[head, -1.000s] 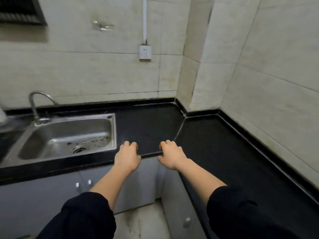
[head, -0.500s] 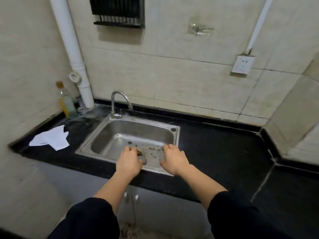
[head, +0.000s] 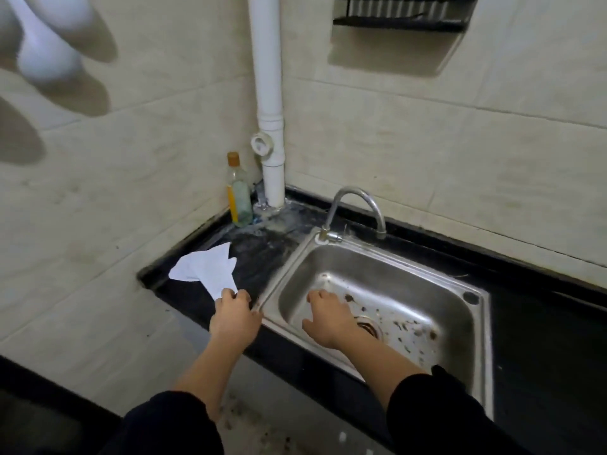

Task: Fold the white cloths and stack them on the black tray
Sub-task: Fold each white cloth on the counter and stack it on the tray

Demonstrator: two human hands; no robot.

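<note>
A crumpled white cloth (head: 207, 269) lies on the black counter (head: 259, 257), left of the sink and close to the left wall. My left hand (head: 235, 315) is at the cloth's near corner with its fingers curled onto that tip. My right hand (head: 328, 318) hovers over the left part of the sink basin, fingers apart and holding nothing. No black tray is in view.
A steel sink (head: 387, 290) with debris around its drain fills the counter's middle, and a curved tap (head: 358, 208) stands behind it. A bottle (head: 239, 192) and a white pipe (head: 269, 103) stand in the back left corner. The tiled wall bounds the counter on the left.
The view has swung left along the counter. Both hands moved left from the sink's front rim; my left hand has reached the white cloth's corner and my right hand is over the basin.
</note>
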